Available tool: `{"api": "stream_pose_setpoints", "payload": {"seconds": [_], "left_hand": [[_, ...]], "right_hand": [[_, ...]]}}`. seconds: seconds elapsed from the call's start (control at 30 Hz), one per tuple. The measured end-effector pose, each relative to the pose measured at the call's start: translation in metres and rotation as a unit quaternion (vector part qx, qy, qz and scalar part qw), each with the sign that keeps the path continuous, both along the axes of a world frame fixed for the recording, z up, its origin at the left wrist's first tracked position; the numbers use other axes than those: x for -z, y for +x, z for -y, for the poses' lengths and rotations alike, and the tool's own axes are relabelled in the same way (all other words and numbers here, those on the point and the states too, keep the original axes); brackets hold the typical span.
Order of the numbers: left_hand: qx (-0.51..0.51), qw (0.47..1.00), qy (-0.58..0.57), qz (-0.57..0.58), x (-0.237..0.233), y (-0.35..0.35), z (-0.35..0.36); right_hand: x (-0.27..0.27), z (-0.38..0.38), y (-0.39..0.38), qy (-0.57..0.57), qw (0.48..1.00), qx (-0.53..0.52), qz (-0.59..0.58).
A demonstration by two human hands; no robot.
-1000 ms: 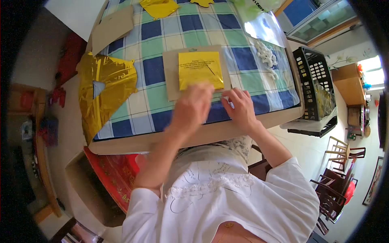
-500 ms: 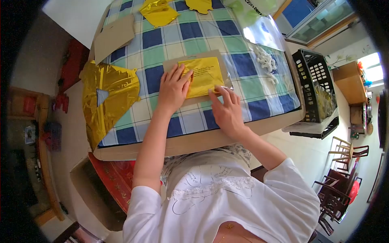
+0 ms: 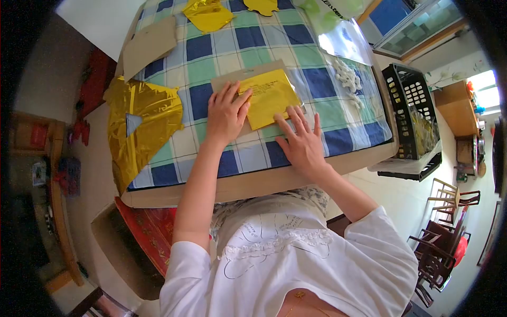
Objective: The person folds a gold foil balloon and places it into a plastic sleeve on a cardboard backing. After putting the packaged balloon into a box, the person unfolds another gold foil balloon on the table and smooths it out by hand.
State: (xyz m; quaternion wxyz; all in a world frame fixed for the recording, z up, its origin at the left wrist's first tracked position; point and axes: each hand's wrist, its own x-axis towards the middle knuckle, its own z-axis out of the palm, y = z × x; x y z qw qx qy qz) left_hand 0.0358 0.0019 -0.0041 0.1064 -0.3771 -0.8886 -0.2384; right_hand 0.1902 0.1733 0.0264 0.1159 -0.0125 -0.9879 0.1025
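Shirt (image 3: 296, 259) comes first, white, with a frill across the chest and lettering too small for me to read. Down by the wearer's left side stands a brown box (image 3: 113, 253), a red cloth (image 3: 142, 224) slanting up out of it beside the table (image 3: 253, 186).

Over the table's near edge, the right hand (image 3: 302, 138) is loose and spread, grasping nothing; its fingertips rest on the lower right corner of a yellow foil square (image 3: 272, 95). The left hand (image 3: 226, 114) is unclenched too, laid palm down at the foil's left edge, thumb and fingers out straight. The foil bears small print and lies askew on a sheet of cardboard (image 3: 222, 82), which sits on a checked tablecloth (image 3: 248, 38).

To the left, a large crinkled gold sheet (image 3: 150, 105) hangs over the table's side. Off to the right I see a white tangle (image 3: 346, 76) on the cloth, and a black crate (image 3: 406, 100) beyond the table's side.

Farther up lie a brown board (image 3: 150, 47), a clear plastic bag (image 3: 343, 37) and two gold pieces (image 3: 208, 15). Chairs (image 3: 438, 248) stand well away across the room.
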Motion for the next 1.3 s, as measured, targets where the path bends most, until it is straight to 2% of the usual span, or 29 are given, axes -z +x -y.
{"api": "stream_pose_setpoints", "payload": {"seconds": [0.3,0.4,0.53,0.63,0.77,0.87,0.93,0.97,1.0,1.13,1.3], "left_hand": [[-0.008,1.000,0.007,0.022,-0.008,-0.002,-0.003],[0.022,0.998,-0.051,-0.043,-0.038,0.004,-0.020],[0.062,0.994,-0.073,-0.049,-0.009,0.010,-0.047],[0.052,0.997,-0.058,-0.029,0.001,0.013,-0.051],[0.048,0.997,-0.049,-0.020,0.001,0.016,-0.047],[0.056,0.996,-0.061,-0.010,-0.004,0.018,-0.047],[0.062,0.996,-0.071,-0.010,-0.006,0.019,-0.046],[0.067,0.995,-0.071,-0.014,-0.007,0.020,-0.044],[0.070,0.995,-0.072,-0.017,-0.008,0.020,-0.043],[0.067,0.994,-0.080,-0.017,-0.010,0.021,-0.044],[0.063,0.993,-0.102,-0.018,-0.019,0.024,-0.043]], "right_hand": [[0.010,0.008,-0.002,0.006,1.000,-0.006,-0.023],[0.011,0.008,-0.001,0.007,1.000,-0.009,-0.028],[0.012,0.006,-0.001,-0.012,0.999,-0.022,-0.043],[0.004,-0.013,0.008,-0.131,0.986,-0.073,-0.072],[-0.013,-0.049,0.007,-0.163,0.980,0.000,-0.116],[-0.005,-0.117,0.004,-0.151,0.962,0.105,-0.204],[0.006,-0.180,0.017,-0.068,0.950,0.250,-0.172],[0.008,-0.203,0.027,-0.076,0.945,0.263,-0.181],[0.012,-0.220,0.035,-0.029,0.940,0.296,-0.167],[0.008,-0.242,0.041,-0.085,0.927,0.345,-0.118],[0.016,-0.246,0.027,-0.092,0.926,0.354,-0.095]]}}
